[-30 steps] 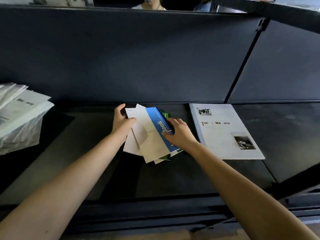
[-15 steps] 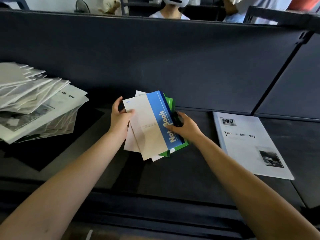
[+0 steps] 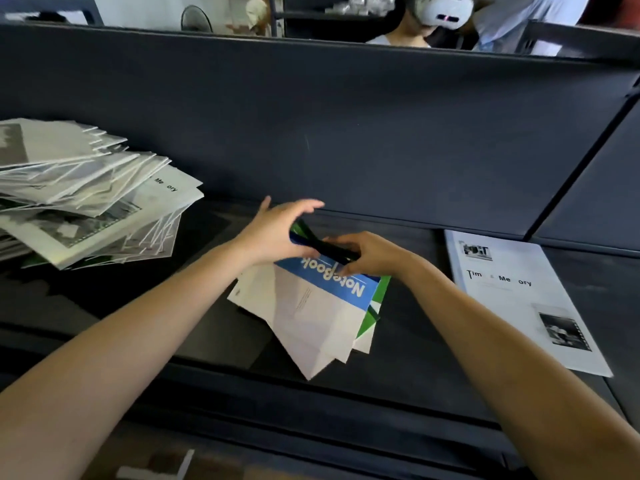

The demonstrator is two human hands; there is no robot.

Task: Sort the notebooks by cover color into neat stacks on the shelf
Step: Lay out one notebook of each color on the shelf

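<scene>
Both hands hold a small bundle of notebooks above the middle of the dark shelf [image 3: 433, 344]. The top one is a blue-and-white notebook [image 3: 322, 306] printed "NoteBook", now turned so its spine points away from me. Green-spined notebooks [image 3: 375, 306] stick out beneath it on the right. My left hand [image 3: 277, 233] grips the bundle's far left end, its fingers arched over the spines. My right hand [image 3: 367, 254] pinches the spine edge from the right. A white "Time Memory" notebook [image 3: 519, 303] lies flat on the shelf to the right.
A loose, fanned pile of white notebooks [image 3: 79, 195] sits on the shelf at the left. A dark back panel [image 3: 346, 133] rises behind the shelf. People are partly visible beyond the panel's top edge.
The bundle has been rotated in my hands, so the blue spine now faces away from me. Both hands have shifted to its far end. The view has tilted, showing more of the left pile.
</scene>
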